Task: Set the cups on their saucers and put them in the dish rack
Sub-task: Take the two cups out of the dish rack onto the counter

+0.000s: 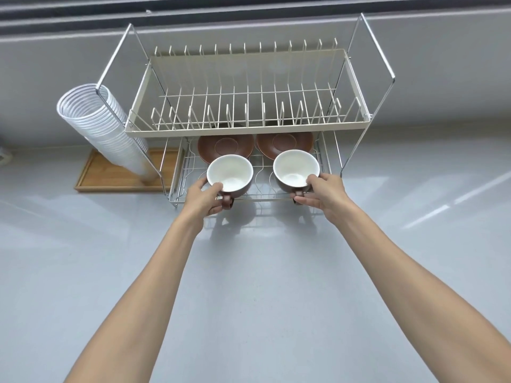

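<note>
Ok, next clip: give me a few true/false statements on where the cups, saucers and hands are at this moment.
1. Each hand, left hand and right hand, holds one cup. True.
2. The two saucers sit on the rack's upper tier. False: they lie on the lower tier, under it.
3. The left cup and right cup are white inside. True.
4. The stack of white cups stands right of the rack. False: left.

2 bare forearms, no sleeves, left hand (203, 199) and right hand (326, 193) unadorned.
</note>
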The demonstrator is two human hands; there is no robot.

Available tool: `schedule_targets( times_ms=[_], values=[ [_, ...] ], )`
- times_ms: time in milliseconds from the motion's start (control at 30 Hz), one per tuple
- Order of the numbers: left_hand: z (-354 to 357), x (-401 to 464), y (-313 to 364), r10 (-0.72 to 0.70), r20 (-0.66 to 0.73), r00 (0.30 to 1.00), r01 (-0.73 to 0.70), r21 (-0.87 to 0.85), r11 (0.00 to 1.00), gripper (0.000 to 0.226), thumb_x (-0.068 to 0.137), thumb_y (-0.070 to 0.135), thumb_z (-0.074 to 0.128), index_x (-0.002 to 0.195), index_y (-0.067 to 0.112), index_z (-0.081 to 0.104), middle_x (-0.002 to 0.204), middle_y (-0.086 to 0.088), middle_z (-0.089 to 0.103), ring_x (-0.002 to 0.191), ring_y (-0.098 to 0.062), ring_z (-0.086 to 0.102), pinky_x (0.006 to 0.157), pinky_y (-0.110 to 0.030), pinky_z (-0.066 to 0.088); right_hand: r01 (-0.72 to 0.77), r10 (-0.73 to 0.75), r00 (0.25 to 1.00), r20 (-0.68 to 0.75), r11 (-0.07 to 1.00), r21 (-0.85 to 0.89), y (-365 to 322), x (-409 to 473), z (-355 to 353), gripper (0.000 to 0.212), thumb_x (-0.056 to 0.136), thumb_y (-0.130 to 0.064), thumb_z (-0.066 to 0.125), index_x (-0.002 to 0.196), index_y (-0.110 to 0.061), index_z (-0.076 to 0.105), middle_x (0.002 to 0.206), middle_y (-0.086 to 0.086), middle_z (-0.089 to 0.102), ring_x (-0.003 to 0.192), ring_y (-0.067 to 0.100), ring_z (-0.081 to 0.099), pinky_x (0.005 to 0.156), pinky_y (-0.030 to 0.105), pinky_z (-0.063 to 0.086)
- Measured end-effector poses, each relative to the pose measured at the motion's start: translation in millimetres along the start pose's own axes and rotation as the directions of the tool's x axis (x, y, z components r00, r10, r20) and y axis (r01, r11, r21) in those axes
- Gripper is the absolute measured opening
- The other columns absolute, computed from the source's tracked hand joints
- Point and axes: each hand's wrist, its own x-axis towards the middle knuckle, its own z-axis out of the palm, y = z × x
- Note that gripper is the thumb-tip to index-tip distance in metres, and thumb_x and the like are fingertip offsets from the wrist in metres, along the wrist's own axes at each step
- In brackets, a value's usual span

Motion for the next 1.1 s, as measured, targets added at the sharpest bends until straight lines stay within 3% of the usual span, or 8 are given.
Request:
schedule_targets(
  times_ms=[100, 367, 567, 733, 933, 1100],
  values=[
    [2, 1, 1, -0.014, -0.042, 0.999, 0.013, -0.029, 0.999, 0.052, 0.090, 0.008, 0.052, 0.142, 0.017, 0.049, 0.087, -0.001, 0.066, 0.053, -0.008, 0.070, 0.046, -0.016, 0.052, 0.008, -0.008, 1.000, -0.019, 1.000, 0.009, 2, 0, 1, 0.036, 0.091, 0.003, 0.043, 0.126, 0.007, 0.052, 0.090, 0.025, 0.064, 0.074, 0.038, 0.073, 0.047, 0.025, 0.058],
    [8, -18, 3, 0.027, -0.100, 0.995, -0.038, -0.113, 0.993, 0.049, 0.094, 0.006, 0.049, 0.142, 0.015, 0.047, 0.084, -0.002, 0.065, 0.051, -0.010, 0.066, 0.044, -0.014, 0.050, 0.069, -0.068, 0.997, -0.038, 0.997, 0.029, 2, -19, -6, 0.039, 0.088, 0.003, 0.043, 0.126, 0.007, 0.053, 0.085, 0.023, 0.066, 0.067, 0.035, 0.073, 0.055, 0.031, 0.062],
    [13, -53, -2, 0.088, -0.104, 0.991, -0.100, -0.112, 0.989, 0.042, 0.093, 0.004, 0.049, 0.133, 0.014, 0.051, 0.083, -0.003, 0.063, 0.046, -0.007, 0.065, 0.045, -0.016, 0.049, 0.116, -0.116, 0.993, -0.015, 0.993, 0.028, 14, -59, -24, 0.031, 0.088, 0.004, 0.043, 0.115, 0.006, 0.058, 0.087, 0.025, 0.062, 0.061, 0.033, 0.071, 0.060, 0.035, 0.063],
    [25, -93, -29, 0.046, -0.058, 0.997, -0.052, -0.120, 0.991, 0.048, 0.092, 0.004, 0.050, 0.139, 0.015, 0.049, 0.100, -0.014, 0.065, 0.061, -0.020, 0.065, 0.048, -0.017, 0.052, 0.083, -0.081, 0.995, -0.058, 0.996, 0.033, 42, -98, -55, 0.033, 0.088, 0.005, 0.042, 0.116, 0.006, 0.060, 0.082, 0.025, 0.062, 0.063, 0.035, 0.072, 0.059, 0.033, 0.063],
    [61, -128, -58, 0.002, 0.044, 0.999, 0.003, -0.110, 0.994, 0.041, 0.092, 0.002, 0.050, 0.129, 0.020, 0.051, 0.095, -0.014, 0.066, 0.055, -0.021, 0.063, 0.047, -0.017, 0.053, 0.052, -0.037, 0.986, -0.163, 0.995, 0.090, 79, -127, -103, 0.031, 0.087, 0.005, 0.043, 0.113, 0.008, 0.061, 0.071, 0.023, 0.063, 0.061, 0.034, 0.071, 0.059, 0.034, 0.063],
    [103, -146, -75, -0.033, 0.119, 0.992, 0.042, -0.068, 0.997, 0.045, 0.091, -0.001, 0.047, 0.132, 0.017, 0.050, 0.095, -0.019, 0.066, 0.064, -0.032, 0.062, 0.048, -0.018, 0.054, 0.041, -0.007, 0.974, -0.228, 0.988, 0.147, 96, -140, -143, 0.031, 0.089, 0.004, 0.044, 0.115, 0.005, 0.061, 0.069, 0.023, 0.065, 0.063, 0.034, 0.070, 0.058, 0.033, 0.063]
  ],
)
